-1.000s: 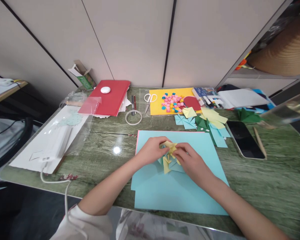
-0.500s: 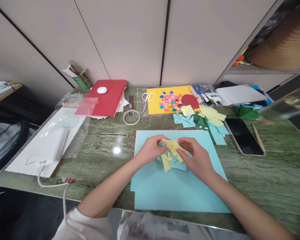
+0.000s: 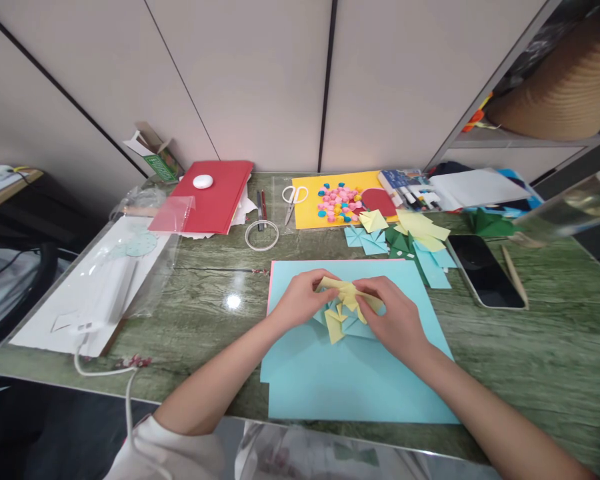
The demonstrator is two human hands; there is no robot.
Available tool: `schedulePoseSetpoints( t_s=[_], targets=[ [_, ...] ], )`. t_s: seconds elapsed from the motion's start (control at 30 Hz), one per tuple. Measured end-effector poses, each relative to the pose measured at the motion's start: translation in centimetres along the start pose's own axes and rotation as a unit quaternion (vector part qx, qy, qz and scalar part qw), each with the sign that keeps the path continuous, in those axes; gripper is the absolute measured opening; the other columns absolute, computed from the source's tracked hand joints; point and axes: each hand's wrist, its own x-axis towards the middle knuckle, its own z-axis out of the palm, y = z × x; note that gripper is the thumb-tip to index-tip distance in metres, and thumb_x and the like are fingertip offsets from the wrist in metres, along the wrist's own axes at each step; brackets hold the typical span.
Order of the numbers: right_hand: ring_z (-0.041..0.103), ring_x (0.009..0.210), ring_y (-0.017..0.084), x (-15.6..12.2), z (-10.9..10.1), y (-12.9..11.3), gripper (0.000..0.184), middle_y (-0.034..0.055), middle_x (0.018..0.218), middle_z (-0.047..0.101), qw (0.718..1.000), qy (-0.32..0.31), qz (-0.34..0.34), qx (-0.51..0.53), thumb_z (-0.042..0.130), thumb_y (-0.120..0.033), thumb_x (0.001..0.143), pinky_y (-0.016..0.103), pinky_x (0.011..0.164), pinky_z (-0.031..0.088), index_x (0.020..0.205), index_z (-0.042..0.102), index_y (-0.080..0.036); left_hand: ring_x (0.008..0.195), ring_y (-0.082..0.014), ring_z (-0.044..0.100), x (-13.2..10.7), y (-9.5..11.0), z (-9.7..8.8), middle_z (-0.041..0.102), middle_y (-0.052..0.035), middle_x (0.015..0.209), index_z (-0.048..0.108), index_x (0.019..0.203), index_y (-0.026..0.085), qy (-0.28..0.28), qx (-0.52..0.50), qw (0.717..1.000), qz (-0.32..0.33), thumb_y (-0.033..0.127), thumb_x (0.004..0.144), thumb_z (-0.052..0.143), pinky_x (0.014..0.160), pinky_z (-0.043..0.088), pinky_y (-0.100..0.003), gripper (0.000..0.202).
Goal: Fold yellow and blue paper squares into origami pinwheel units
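Green desk [image 3: 205,287] stood against pale wall panels [image 3: 250,80]. Near its front edge, over blue sheets [image 3: 360,393], sat a yellow folded paper [image 3: 349,293], between two narrow grips: left hand [image 3: 300,300] pinching its left end, right hand [image 3: 395,310] its right, neither clearly nearer. Long axis ran side to side, roughly along the desk's front edge. Pale-blue folds [image 3: 356,326] showed just on its front-edge side, partly covered by right hand. Fingertips behind the paper were hidden. Couldn't tell whether yellow and blue were joined.
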Motion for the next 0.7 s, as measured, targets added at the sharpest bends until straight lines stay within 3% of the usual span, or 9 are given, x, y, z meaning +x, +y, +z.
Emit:
schedulePoseSetpoints(
  t_s=[0.23,0.7],
  targets=[
    [0.059,0.083,0.012,-0.22,0.17,0.02,0.016,-0.0011,0.088,0.061,1.0,0.015,-0.019,-0.014,0.049,-0.017,0.084,0.023,0.07,0.048,0.097,0.053,-0.025,0.07,-0.0126,0.056,-0.16,0.07,0.39,0.064,0.0004,0.077,0.062,0.08,0.017,0.036,0.027,0.999,-0.001,0.024,0.075,0.053,0.063,0.042,-0.022,0.013],
    [0.058,0.081,0.011,-0.08,0.03,-0.03,0.02,-0.0019,0.086,0.06,0.999,0.024,-0.026,-0.026,0.05,-0.013,0.082,0.022,0.07,0.046,0.097,0.053,-0.025,0.072,-0.0139,0.058,0.11,0.0,0.27,0.064,-0.002,0.076,0.062,0.078,0.015,-0.002,-0.063,0.998,-0.015,0.027,0.071,0.062,0.064,0.044,-0.023,0.015]
  ],
)
